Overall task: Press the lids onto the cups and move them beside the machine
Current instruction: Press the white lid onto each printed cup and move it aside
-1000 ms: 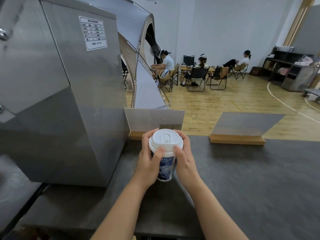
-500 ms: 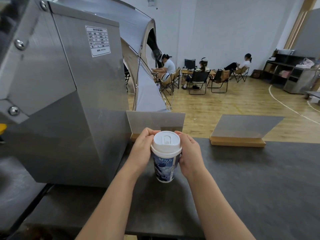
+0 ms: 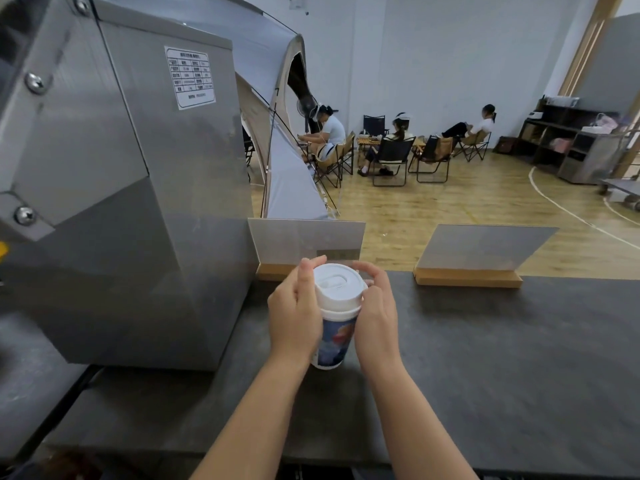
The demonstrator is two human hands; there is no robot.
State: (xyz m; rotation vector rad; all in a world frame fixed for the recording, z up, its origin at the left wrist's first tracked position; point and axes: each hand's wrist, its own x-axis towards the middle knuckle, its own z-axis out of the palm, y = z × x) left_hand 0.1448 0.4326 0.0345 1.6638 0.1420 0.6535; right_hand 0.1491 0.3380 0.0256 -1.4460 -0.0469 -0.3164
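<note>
A blue-printed paper cup (image 3: pixel 334 342) stands upright on the dark counter (image 3: pixel 485 358), just right of the steel machine (image 3: pixel 131 202). A white lid (image 3: pixel 337 287) sits on its rim. My left hand (image 3: pixel 294 313) wraps the cup's left side, fingers curled up by the lid's edge. My right hand (image 3: pixel 375 313) holds the right side, its fingers curved round the back of the lid.
Two clear sign holders on wooden bases stand at the counter's far edge, one (image 3: pixel 308 244) right behind the cup, one (image 3: pixel 478 258) further right. Beyond lies a wooden floor with a grey tent (image 3: pixel 291 174), folding chairs and seated people.
My thumbs have come off the front of the lid and both hands have shifted round the cup's sides. The cup stays in the same spot beside the machine.
</note>
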